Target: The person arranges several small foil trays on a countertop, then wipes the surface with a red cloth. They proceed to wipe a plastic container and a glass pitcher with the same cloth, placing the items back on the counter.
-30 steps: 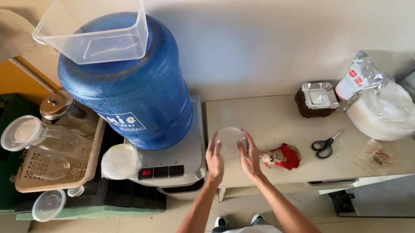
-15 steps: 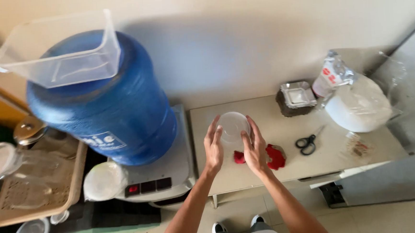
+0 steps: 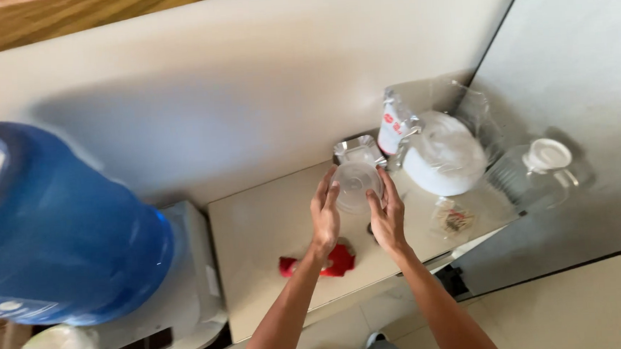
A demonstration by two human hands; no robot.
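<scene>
1. I see a red object (image 3: 330, 262) near the table's (image 3: 264, 235) front edge, under my left wrist.
2. My left hand (image 3: 325, 213) and right hand (image 3: 387, 216) grip a clear plastic lid (image 3: 355, 185) between them, above the table's middle.
3. A foil tray (image 3: 356, 150) and a bagged stack of white plates (image 3: 445, 160) sit by the back edge.

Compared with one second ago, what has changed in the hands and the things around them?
Both hands, left hand and right hand, hold the clear round plastic lid between them as before, but have carried it further over the table, toward the foil tray. The scissors are no longer visible. The red object, blue water bottle and white bag stayed put.
</scene>
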